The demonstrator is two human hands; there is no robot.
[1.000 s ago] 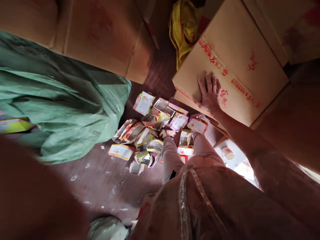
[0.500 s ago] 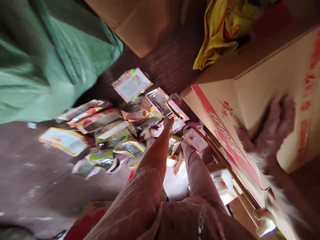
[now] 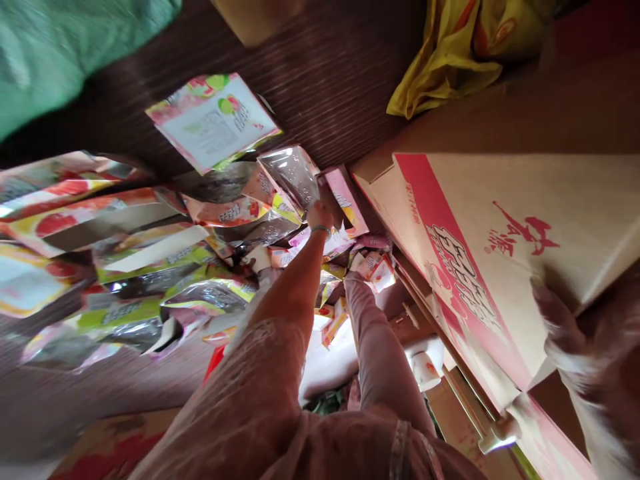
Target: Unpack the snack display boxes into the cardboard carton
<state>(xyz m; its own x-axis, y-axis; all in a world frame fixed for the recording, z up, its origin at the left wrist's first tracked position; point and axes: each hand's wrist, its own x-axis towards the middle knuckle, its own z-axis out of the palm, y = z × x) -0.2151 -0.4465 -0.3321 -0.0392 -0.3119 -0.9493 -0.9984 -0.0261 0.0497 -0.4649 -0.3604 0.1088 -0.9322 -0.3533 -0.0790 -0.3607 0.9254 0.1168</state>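
Observation:
Reaching down into a spread of crumpled packages, my left hand [image 3: 320, 217] is small in view, its fingers closed at the edge of a clear-windowed package [image 3: 290, 175]. A pink package [image 3: 345, 197] lies just right of it. At the right, my right hand [image 3: 567, 327] touches a large cardboard box [image 3: 505, 267] with a red stripe; its thumb is against the box, while the other fingers are dark and blurred. A white-faced package [image 3: 215, 123] lies on the dark floor above the pile.
Green plastic sheeting [image 3: 75, 50] fills the upper left. A yellow bag [image 3: 450, 60] is at the top right. My legs stretch across the lower middle. A white cup-like container [image 3: 426, 368] stands near wooden rails [image 3: 467, 400]. Another carton [image 3: 115, 443] sits lower left.
The packages appear larger and farther left. The cardboard box has turned, showing more of its printed face. My right hand has shifted from flat on its face to its lower right edge.

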